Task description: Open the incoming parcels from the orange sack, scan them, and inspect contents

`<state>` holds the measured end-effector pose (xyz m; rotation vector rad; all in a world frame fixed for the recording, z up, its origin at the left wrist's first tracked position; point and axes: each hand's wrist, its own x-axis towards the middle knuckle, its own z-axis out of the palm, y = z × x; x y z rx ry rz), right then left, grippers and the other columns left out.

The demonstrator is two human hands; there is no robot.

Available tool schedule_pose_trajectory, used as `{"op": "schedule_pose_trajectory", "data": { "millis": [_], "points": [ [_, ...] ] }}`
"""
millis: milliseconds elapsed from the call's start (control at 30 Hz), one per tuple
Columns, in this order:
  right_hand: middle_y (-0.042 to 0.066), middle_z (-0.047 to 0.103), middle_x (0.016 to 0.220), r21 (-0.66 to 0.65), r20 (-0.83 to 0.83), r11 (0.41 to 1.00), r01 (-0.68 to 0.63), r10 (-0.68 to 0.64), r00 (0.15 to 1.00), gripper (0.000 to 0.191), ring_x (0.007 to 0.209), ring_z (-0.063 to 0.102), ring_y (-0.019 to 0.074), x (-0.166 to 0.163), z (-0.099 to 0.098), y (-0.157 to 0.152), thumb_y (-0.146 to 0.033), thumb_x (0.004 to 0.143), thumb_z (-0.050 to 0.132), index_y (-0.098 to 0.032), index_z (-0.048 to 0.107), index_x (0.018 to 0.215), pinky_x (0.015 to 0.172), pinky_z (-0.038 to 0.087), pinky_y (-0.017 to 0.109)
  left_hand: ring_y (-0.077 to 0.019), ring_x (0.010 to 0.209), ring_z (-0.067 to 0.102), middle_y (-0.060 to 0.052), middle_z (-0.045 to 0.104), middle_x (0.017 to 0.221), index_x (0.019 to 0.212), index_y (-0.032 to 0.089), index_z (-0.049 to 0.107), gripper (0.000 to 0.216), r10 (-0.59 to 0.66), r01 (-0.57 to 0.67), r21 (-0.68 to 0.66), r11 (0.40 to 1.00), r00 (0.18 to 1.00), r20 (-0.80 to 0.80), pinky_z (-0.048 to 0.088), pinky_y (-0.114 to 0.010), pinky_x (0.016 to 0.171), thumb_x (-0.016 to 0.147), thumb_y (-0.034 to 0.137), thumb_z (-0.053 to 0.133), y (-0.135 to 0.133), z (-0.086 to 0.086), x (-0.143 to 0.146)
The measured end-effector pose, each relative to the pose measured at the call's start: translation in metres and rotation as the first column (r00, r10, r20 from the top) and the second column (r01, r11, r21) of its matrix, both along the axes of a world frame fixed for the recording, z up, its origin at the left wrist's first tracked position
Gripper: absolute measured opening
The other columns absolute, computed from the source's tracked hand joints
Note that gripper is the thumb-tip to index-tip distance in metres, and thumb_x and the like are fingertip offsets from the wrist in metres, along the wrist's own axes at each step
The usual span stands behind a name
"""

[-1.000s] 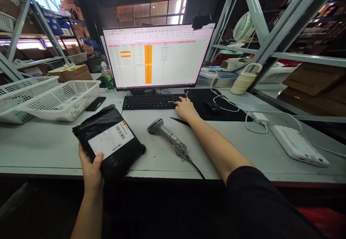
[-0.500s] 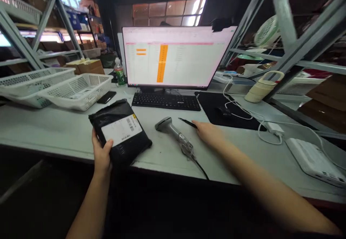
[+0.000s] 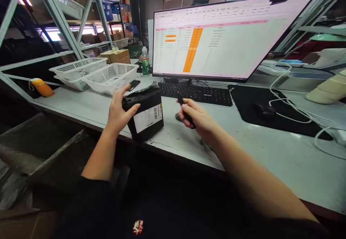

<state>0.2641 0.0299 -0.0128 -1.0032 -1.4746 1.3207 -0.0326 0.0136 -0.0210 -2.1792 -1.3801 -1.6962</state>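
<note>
A black plastic-wrapped parcel point(image 3: 146, 123) with a white barcode label stands tilted up at the desk's front edge. My left hand point(image 3: 118, 111) steadies it from the left, thumb over the near top edge and fingers spread behind. To the right of the parcel, my right hand point(image 3: 198, 118) is closed around a slim black utility knife point(image 3: 186, 113), its tip pointing up and away. Beneath that hand lies the grey barcode scanner point(image 3: 177, 116), mostly hidden by the hand and forearm.
Behind are a black keyboard point(image 3: 194, 92) and a large monitor point(image 3: 229, 48). White baskets point(image 3: 110, 77), a phone point(image 3: 134, 84) and a green-labelled bottle point(image 3: 145, 62) stand back left. An orange bottle point(image 3: 42, 87) is far left. On the right, white cables cross a mouse pad point(image 3: 248, 115) with a mouse point(image 3: 265, 110).
My right hand has picked up the utility knife from the desk and brought it left toward the parcel. The parcel has been tipped more upright, and my left hand has shifted to its upper left.
</note>
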Motion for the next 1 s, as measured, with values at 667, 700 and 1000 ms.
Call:
{"op": "schedule_pose_trajectory", "data": {
  "millis": [667,700,1000],
  "points": [
    [0.006,0.078,0.112,0.825,0.558,0.486,-0.287,-0.623,0.548,0.043,0.095,0.067,0.0219,-0.044,0.004,-0.006,-0.017,0.104,0.045,-0.026,0.07,0.139,0.074,0.047,0.033,-0.0214,0.084,0.07,-0.003,0.076,0.085,0.084,0.021,0.071,0.013,0.189,-0.187,0.055,0.981,0.981,-0.038,0.052,-0.034,0.081,0.092,0.029,0.064,0.034,0.007,-0.007],
    [0.006,0.078,0.112,0.836,0.548,0.442,-0.324,-0.658,0.517,0.044,0.094,0.065,0.0214,-0.046,0.007,-0.008,-0.015,0.104,0.044,-0.025,0.07,0.139,0.073,0.045,0.032,-0.021,0.083,0.07,-0.003,0.076,0.086,0.085,0.021,0.071,0.014,0.182,-0.178,0.066,0.982,0.982,-0.05,0.051,-0.033,0.077,0.093,0.029,0.063,0.033,0.008,-0.004],
    [0.013,0.074,0.101,0.754,0.62,0.451,-0.478,-0.728,0.291,0.045,0.085,0.058,0.0225,-0.069,0.047,-0.014,-0.01,0.103,0.042,-0.022,0.069,0.137,0.063,0.028,0.035,-0.0212,0.092,0.073,-0.003,0.079,0.097,0.091,0.023,0.069,0.015,0.154,-0.146,0.081,0.986,0.983,-0.102,0.052,-0.032,0.082,0.097,0.029,0.057,0.021,0.009,0.008]
  ]
}}
